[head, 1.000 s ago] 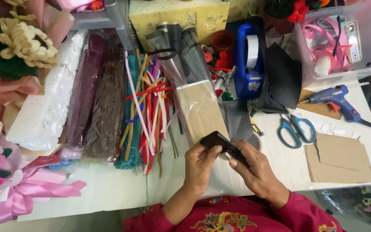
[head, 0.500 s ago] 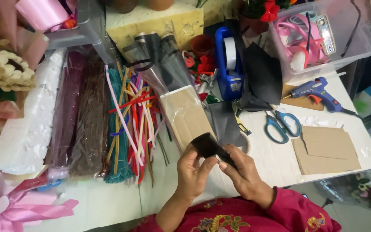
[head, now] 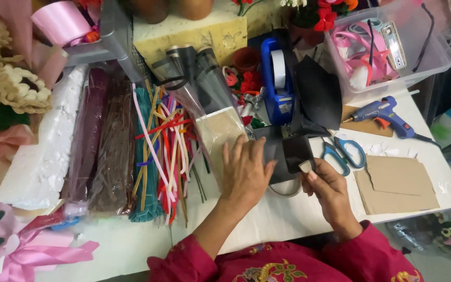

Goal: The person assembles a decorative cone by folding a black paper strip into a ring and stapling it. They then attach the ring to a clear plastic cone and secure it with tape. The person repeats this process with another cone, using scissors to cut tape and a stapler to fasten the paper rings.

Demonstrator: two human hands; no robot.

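Black paper sheet [head: 291,156] lay on the white worktop [head: 267,219], just in front of the blue tape dispenser [head: 277,83]. The left hand [head: 244,172] pressed flat on its left edge, fingers spread; the right hand [head: 327,188] pinched its lower right corner. Blue-handled scissors [head: 343,154] rested beside the sheet.

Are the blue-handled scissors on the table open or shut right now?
Cannot tell. The blue-handled scissors lie flat on the table by the right hand; only the two handle loops show, the blades being hidden under the black paper.
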